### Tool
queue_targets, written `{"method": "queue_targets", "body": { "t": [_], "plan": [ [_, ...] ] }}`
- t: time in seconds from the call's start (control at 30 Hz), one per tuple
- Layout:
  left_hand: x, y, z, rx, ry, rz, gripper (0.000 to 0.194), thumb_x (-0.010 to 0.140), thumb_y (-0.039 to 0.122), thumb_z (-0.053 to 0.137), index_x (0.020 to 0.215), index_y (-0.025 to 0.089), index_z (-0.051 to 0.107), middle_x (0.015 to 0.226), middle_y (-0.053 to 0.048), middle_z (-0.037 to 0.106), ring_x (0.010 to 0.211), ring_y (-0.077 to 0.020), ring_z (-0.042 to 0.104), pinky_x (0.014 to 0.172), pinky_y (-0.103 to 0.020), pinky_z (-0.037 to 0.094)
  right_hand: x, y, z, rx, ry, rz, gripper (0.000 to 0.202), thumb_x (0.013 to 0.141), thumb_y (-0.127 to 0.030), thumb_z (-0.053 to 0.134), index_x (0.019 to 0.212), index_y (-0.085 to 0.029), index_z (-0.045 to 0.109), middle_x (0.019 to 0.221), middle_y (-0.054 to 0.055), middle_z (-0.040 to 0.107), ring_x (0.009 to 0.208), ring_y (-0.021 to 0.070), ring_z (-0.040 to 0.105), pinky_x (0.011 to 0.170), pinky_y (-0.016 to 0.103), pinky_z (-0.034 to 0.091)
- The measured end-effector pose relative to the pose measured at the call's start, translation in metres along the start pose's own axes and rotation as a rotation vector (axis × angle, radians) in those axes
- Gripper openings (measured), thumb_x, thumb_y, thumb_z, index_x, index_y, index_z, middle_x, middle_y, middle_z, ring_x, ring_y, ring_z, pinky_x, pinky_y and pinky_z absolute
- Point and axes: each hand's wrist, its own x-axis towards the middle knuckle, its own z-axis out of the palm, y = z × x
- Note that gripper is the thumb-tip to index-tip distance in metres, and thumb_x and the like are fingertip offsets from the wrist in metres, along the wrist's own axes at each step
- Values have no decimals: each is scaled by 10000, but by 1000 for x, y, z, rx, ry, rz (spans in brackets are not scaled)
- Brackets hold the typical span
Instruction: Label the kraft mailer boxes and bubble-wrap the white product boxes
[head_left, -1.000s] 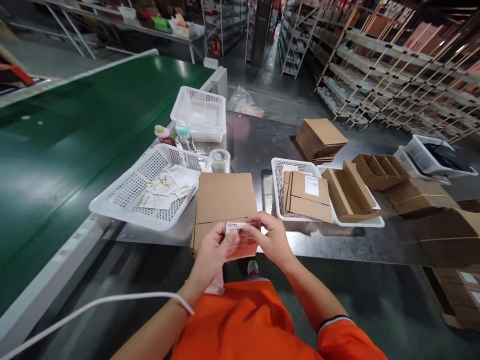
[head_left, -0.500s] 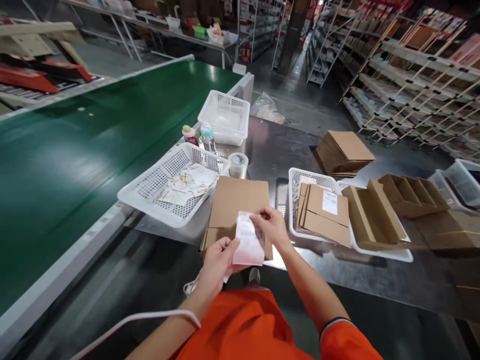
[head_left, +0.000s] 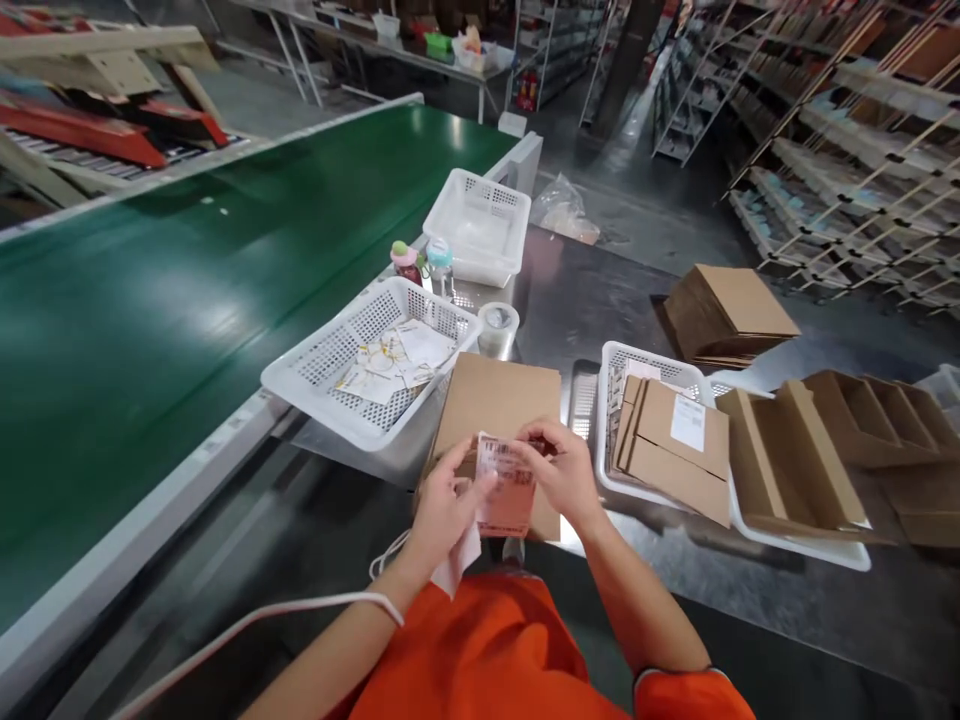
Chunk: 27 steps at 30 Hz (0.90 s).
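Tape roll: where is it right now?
Head view, near centre: the tape roll sits on the table, just beyond the cardboard and right of the basket of papers.

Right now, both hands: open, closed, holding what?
Left hand: closed, pinching the printed label at its left side.
Right hand: closed, fingers on the label's upper right.

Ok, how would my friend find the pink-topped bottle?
Start at the long green conveyor belt. Beside it is a white basket with papers inside. Just behind that basket, the pink-topped bottle has green on top too; its neighbour has a light blue top.
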Motion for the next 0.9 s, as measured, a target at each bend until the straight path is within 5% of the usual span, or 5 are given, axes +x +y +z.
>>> {"method": "queue_targets", "body": {
  "t": [0.27,0.4,0.5,0.67,0.9],
  "plan": [
    [-6,11,0,111,-106,48,708,736,321,700,1405,206,501,755,14,701,775,-163,647,778,-274,514,-24,10,2,63,35,42,161,800,-345,675,722,-211,631,716,-8,597,634,125,521,574,244,412],
    [-10,8,1,88,-72,12,247,669,376,720,787,161,693,679,9,644,670,-138,574,664,-236,468,-36,11,4,59,16,-7,143,815,-328,665,729,-218,633,764,5,605,708,142,560,607,252,430],
    [-14,0,2,70,-30,-51,298,642,432,740,628,167,604,626,23,608,612,-118,524,613,-227,429,-37,12,5,49,69,-39,138,817,-319,656,722,-222,630,820,17,621,791,157,585,650,261,446],
    [-27,-24,1,33,-67,-210,409,549,502,807,572,170,568,548,25,579,573,-132,529,583,-246,416,7,40,7,-12,233,97,141,767,-347,674,728,-215,646,788,-2,612,726,153,570,688,284,446],
    [-27,-44,-9,-140,-11,-434,494,452,487,877,737,127,696,748,-90,748,682,-220,672,688,-333,508,93,84,16,-461,337,166,152,766,-359,701,703,-221,713,1088,54,674,1090,261,537,983,440,316]
  ]
}}
